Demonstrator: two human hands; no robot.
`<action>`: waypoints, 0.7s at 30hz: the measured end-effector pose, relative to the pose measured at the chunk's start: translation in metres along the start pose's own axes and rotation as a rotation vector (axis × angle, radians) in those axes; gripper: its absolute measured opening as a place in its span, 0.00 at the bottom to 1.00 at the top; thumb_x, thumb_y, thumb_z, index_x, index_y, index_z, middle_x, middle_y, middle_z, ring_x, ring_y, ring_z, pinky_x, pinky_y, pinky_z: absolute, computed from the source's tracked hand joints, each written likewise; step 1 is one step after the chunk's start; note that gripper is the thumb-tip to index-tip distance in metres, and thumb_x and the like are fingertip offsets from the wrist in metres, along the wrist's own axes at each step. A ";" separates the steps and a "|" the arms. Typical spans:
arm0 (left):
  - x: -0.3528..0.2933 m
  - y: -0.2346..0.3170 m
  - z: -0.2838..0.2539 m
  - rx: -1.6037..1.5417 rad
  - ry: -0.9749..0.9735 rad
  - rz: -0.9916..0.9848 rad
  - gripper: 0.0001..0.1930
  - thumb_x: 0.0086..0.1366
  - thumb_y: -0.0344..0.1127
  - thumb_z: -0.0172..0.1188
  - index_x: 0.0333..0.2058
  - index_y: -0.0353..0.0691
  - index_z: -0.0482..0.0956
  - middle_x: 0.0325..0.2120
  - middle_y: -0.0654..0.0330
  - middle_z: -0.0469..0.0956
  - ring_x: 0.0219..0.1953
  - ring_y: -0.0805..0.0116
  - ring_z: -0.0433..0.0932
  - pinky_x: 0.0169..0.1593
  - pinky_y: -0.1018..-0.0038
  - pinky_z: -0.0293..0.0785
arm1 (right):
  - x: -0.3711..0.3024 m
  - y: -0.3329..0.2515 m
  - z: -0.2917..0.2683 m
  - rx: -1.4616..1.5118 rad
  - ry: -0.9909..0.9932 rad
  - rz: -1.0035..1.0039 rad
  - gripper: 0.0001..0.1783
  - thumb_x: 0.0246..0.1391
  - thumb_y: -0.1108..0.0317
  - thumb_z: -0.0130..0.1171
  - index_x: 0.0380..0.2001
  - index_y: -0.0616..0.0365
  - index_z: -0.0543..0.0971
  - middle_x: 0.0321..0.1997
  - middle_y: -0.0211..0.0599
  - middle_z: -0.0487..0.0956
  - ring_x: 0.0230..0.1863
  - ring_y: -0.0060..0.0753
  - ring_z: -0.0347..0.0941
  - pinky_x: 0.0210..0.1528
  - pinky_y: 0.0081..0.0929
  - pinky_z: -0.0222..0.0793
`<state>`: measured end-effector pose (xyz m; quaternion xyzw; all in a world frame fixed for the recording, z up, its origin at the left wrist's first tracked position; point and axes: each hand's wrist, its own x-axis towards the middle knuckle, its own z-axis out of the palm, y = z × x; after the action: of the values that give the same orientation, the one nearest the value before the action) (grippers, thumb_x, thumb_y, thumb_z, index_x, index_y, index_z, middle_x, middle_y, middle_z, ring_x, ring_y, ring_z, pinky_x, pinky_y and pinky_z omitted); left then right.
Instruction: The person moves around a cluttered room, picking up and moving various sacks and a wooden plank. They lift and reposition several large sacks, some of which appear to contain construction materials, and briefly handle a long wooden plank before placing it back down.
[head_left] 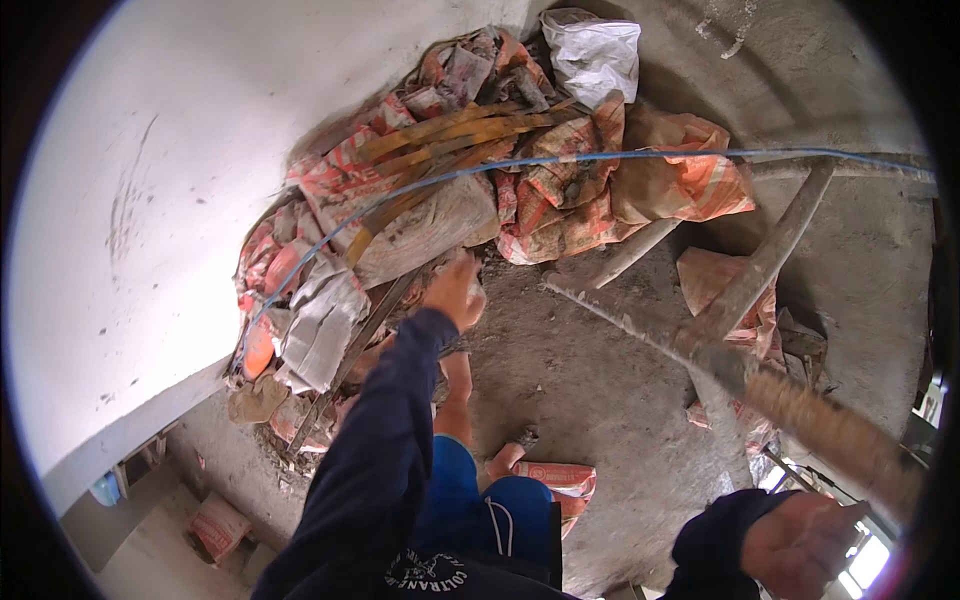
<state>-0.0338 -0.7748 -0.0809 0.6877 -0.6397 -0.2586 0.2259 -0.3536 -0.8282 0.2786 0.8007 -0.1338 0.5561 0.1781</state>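
My left hand (458, 293) reaches forward to the near edge of a heap of sacks (430, 232). It is close to a dusty pale sack, and its fingers are too unclear to tell whether they grip anything. At the lower right is my right hand (798, 548), smeared by motion. Near it runs the thick end of a rough wooden pole (830, 430), blurred too; I cannot tell whether the hand touches it. Flat yellowish-brown strips (450, 130) lie across the heap, and a thin blue hose or cable (520, 163) arches over it.
A white sack (595, 55) sits at the heap's far end. Orange sacks (665, 170) spread right of it. Forked wooden poles (765, 250) cross the right side, with more sacks beneath. A red-and-white bag (558, 480) lies by my feet. A white wall (150, 200) bounds the left.
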 end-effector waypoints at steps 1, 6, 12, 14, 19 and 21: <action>0.038 -0.008 -0.006 0.040 -0.040 -0.010 0.31 0.44 0.37 0.56 0.47 0.30 0.57 0.44 0.43 0.60 0.46 0.49 0.60 0.49 0.64 0.57 | 0.011 0.005 0.020 -0.082 -0.130 -0.011 0.09 0.46 0.66 0.44 0.18 0.58 0.65 0.17 0.35 0.64 0.19 0.34 0.62 0.28 0.33 0.60; 0.170 -0.038 -0.053 0.370 -0.071 -0.252 0.42 0.39 0.43 0.61 0.51 0.34 0.49 0.52 0.44 0.49 0.55 0.48 0.48 0.55 0.63 0.49 | 0.017 0.034 0.079 -0.231 -0.156 -0.112 0.08 0.42 0.71 0.52 0.16 0.57 0.64 0.10 0.31 0.64 0.13 0.28 0.62 0.25 0.29 0.60; 0.230 -0.060 -0.065 0.733 -0.197 -0.515 0.55 0.34 0.54 0.64 0.55 0.39 0.39 0.55 0.49 0.43 0.58 0.54 0.41 0.57 0.55 0.39 | 0.007 0.054 0.096 -0.266 -0.311 -0.035 0.09 0.42 0.71 0.52 0.16 0.57 0.64 0.09 0.30 0.64 0.13 0.28 0.61 0.25 0.29 0.60; 0.236 -0.063 -0.055 0.769 -0.313 -0.611 0.55 0.35 0.54 0.63 0.55 0.39 0.37 0.55 0.51 0.43 0.58 0.54 0.41 0.57 0.54 0.38 | 0.004 0.056 0.098 -0.259 -0.335 -0.013 0.09 0.42 0.71 0.52 0.16 0.57 0.64 0.09 0.30 0.64 0.12 0.28 0.61 0.25 0.29 0.60; 0.230 -0.068 -0.027 0.829 -0.246 -0.473 0.40 0.36 0.48 0.64 0.46 0.32 0.58 0.43 0.51 0.60 0.47 0.56 0.59 0.47 0.56 0.56 | 0.002 0.059 0.101 -0.256 -0.378 0.021 0.09 0.41 0.71 0.52 0.15 0.57 0.64 0.08 0.30 0.63 0.12 0.28 0.61 0.25 0.29 0.60; 0.227 -0.072 -0.021 0.862 -0.172 -0.382 0.31 0.38 0.45 0.62 0.40 0.32 0.65 0.38 0.51 0.64 0.41 0.56 0.65 0.43 0.59 0.61 | 0.003 0.060 0.101 -0.262 -0.388 0.031 0.09 0.41 0.71 0.52 0.15 0.57 0.64 0.08 0.30 0.63 0.12 0.28 0.61 0.25 0.29 0.60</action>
<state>0.0455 -0.9961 -0.1266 0.8000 -0.5673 -0.0627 -0.1849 -0.2924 -0.9258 0.2579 0.8606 -0.2489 0.3723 0.2426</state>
